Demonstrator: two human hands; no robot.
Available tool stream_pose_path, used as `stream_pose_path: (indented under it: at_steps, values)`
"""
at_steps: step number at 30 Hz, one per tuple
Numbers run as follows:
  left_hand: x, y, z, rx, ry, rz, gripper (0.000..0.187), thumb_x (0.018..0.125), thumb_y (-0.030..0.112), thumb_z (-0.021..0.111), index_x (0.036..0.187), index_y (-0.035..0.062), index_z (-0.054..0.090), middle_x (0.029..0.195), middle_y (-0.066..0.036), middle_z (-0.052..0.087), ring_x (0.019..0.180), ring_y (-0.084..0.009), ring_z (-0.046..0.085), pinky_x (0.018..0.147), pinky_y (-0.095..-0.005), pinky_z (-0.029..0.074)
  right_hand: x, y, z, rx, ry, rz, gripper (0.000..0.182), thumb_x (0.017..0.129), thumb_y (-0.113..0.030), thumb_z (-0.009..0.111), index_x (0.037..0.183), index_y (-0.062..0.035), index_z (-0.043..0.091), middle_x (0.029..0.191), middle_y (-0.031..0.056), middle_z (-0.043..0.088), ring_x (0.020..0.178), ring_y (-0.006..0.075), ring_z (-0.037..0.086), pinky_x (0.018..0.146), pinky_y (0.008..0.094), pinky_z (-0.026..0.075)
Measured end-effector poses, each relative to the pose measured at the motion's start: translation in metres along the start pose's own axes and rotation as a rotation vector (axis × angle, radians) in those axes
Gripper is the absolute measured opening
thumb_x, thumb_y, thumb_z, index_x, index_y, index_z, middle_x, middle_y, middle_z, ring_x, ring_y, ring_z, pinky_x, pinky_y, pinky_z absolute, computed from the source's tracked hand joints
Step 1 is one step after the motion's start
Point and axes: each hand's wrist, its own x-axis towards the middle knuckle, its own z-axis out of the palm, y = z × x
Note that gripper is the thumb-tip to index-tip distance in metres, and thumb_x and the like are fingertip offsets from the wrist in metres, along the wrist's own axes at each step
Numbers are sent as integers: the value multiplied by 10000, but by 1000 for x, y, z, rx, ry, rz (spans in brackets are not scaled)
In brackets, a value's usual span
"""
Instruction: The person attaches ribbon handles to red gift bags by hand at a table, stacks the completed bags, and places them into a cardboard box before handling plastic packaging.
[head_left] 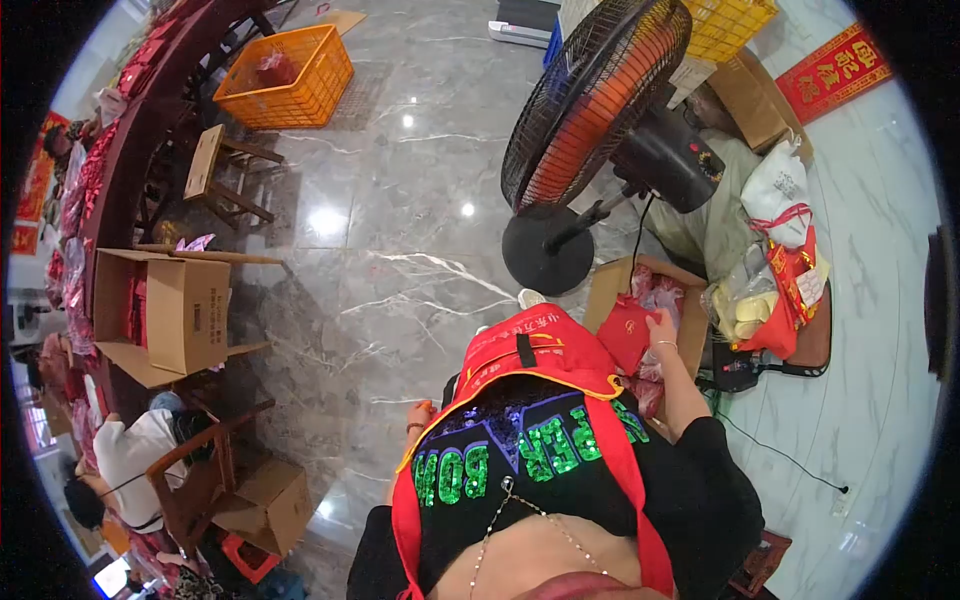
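My right hand (660, 330) is closed on the edge of a flat red packet (626, 332) with a small gold mark. It is held over an open cardboard box (603, 284) that contains several red and clear-wrapped bundles (660, 292). My left hand (420, 412) hangs low beside the red apron (530, 345) I wear; its fingers are too small and partly hidden to make out, and I see nothing held there.
A large black standing fan (600, 100) rises ahead to the right. Bags (775, 190) and a brown case (815, 345) lie right of the box. Leftward are an orange crate (285, 80), a wooden stool (205, 165), a carton (190, 310), a long table and a seated person (140, 460).
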Motion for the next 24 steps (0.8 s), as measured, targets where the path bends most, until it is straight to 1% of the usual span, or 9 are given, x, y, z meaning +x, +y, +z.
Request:
stream_pose_path:
  at_steps: [2, 4, 6, 8, 10, 13, 15, 20, 24]
  values:
    - [-2, 4, 6, 47, 21, -29, 208, 797, 194, 577, 892, 11, 601, 672, -101, 603, 516, -178, 554, 435, -295, 447, -1, -5, -3, -14, 6, 10, 292, 804, -229, 595, 1045, -101, 493, 942, 204, 596, 900, 367, 569, 779, 404, 440]
    - [-21, 37, 14, 97, 42, -57, 205, 798, 194, 577, 910, 22, 595, 686, -95, 606, 525, -177, 557, 446, -299, 451, -3, -7, -4, -37, 3, -44, 290, 811, -243, 586, 1046, -105, 489, 943, 201, 603, 897, 368, 574, 772, 409, 441]
    - [-43, 73, 17, -58, -123, -90, 200, 800, 201, 579, 930, 49, 577, 703, -86, 607, 546, -167, 560, 436, -297, 438, -3, -8, -5, -39, -2, -24, 290, 812, -242, 584, 1048, -104, 489, 936, 200, 605, 893, 369, 575, 768, 413, 441]
    - [-31, 69, 21, -59, -95, -111, 199, 805, 213, 578, 934, 62, 570, 703, -77, 606, 555, -160, 562, 438, -291, 434, -8, -9, -6, -41, -4, 1, 290, 813, -241, 582, 1051, -103, 490, 928, 200, 607, 889, 370, 576, 765, 418, 441]
    - [-14, 61, 25, -78, -39, -152, 197, 815, 236, 576, 942, 88, 556, 704, -61, 604, 572, -147, 567, 443, -281, 427, -11, -12, -6, -29, 51, -3, 287, 786, -184, 616, 1014, -59, 494, 894, 168, 604, 854, 318, 586, 763, 381, 449]
    - [-54, 113, 27, 55, -6, -57, 198, 821, 241, 572, 953, 94, 553, 703, -47, 603, 575, -142, 571, 455, -282, 433, -4, 11, 6, -36, 96, 5, 287, 784, -172, 617, 1015, -52, 497, 896, 167, 608, 854, 305, 590, 764, 377, 451]
    - [-58, 121, 25, 31, -18, -62, 195, 822, 240, 569, 953, 96, 554, 707, -45, 606, 576, -140, 573, 455, -281, 434, -1, 19, 10, -40, 94, 28, 285, 784, -172, 619, 1014, -50, 502, 892, 165, 608, 855, 300, 590, 765, 372, 452]
    - [-47, 108, 16, 12, -3, -77, 198, 824, 240, 567, 957, 94, 554, 727, -55, 614, 578, -144, 574, 450, -284, 440, -8, 6, 16, -35, 82, 24, 274, 787, -176, 620, 1003, -48, 509, 890, 160, 604, 857, 297, 585, 767, 366, 449]
    - [-15, 88, 9, -32, -79, -108, 209, 825, 244, 564, 965, 89, 553, 732, -69, 613, 571, -153, 572, 437, -293, 439, 0, 8, 25, 20, 89, 1, 266, 788, -179, 622, 988, -48, 505, 904, 164, 597, 861, 299, 577, 772, 367, 442]
